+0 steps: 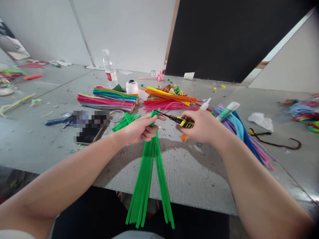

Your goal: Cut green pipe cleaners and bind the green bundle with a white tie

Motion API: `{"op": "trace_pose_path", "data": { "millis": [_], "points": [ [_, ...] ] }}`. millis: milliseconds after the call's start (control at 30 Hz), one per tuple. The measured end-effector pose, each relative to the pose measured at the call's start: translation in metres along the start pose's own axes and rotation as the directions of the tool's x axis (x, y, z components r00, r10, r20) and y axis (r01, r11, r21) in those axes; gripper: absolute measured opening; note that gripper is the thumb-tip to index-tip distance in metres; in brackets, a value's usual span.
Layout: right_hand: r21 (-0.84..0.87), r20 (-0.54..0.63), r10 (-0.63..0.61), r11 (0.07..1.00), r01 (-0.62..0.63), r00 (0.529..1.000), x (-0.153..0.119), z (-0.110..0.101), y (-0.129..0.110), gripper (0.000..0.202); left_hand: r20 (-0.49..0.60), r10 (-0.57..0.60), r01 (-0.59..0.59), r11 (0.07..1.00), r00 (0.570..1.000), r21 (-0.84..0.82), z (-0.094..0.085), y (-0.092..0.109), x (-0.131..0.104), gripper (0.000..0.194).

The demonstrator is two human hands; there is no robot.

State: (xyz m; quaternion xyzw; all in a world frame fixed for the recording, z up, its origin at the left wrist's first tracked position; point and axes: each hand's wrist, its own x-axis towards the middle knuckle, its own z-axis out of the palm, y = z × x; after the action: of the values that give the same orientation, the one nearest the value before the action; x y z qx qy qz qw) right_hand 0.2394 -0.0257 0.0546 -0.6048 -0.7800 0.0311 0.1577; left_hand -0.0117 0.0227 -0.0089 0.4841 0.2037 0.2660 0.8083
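Near the middle of the view, my left hand is closed around the upper part of some green pipe cleaners. Their long ends hang down over the table's front edge in two spread groups. My right hand grips the yellow and black handles of a pair of scissors. The scissors point left, with the blades at the top of the green stems beside my left fingertips. Short green pieces lie on the table just behind my left wrist.
Bundles of colored pipe cleaners lie behind my hands, near a water bottle and a white spool. A phone rests left. Purple and blue stems, a glue tube and crumpled tissue lie right.
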Motion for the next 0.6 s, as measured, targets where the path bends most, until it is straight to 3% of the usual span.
{"op": "trace_pose_path", "data": {
  "millis": [600],
  "points": [
    [0.021,-0.005,-0.005,1.0,0.006,1.0,-0.0003,0.0012,-0.0003,0.011,0.001,-0.05,0.05,0.998,0.999,-0.045,-0.0032,0.0002,0.0004,0.023]
  ]
}}
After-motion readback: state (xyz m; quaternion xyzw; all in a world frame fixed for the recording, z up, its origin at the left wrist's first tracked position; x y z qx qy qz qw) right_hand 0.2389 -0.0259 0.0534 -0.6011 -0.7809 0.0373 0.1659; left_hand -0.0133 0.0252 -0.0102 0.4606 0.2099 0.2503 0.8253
